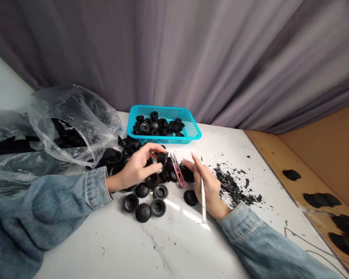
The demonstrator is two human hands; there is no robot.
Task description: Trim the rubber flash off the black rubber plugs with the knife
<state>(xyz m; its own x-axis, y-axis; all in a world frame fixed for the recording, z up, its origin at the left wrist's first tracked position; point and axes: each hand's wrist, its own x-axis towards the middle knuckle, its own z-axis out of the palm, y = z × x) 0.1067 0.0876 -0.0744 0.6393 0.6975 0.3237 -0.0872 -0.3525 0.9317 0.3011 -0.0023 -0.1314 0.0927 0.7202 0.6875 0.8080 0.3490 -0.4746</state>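
Observation:
My left hand [138, 166] pinches a black ribbed rubber plug [162, 159] between thumb and fingers, just above the pile. In my right hand [208, 186] is a slim white pen-like tool [203, 201], its dark narrow tip pointing up and away from me. Between the two hands lie thread snips with pink handles [178, 174], blades apart, beside more black parts. A single black rubber cap [190, 197] rests by my right hand. Several round rubber plugs [158, 207] sit in front of my left hand, some with their hollow side up.
Behind the hands stands a blue plastic basket [193, 133] holding many black plugs. A clear plastic bag [75, 100] with black parts spreads at the left. Black rubber trimmings [235, 186] litter the white table [104, 248] at the right. Flat black pieces [321, 200] and thin wires lie beyond.

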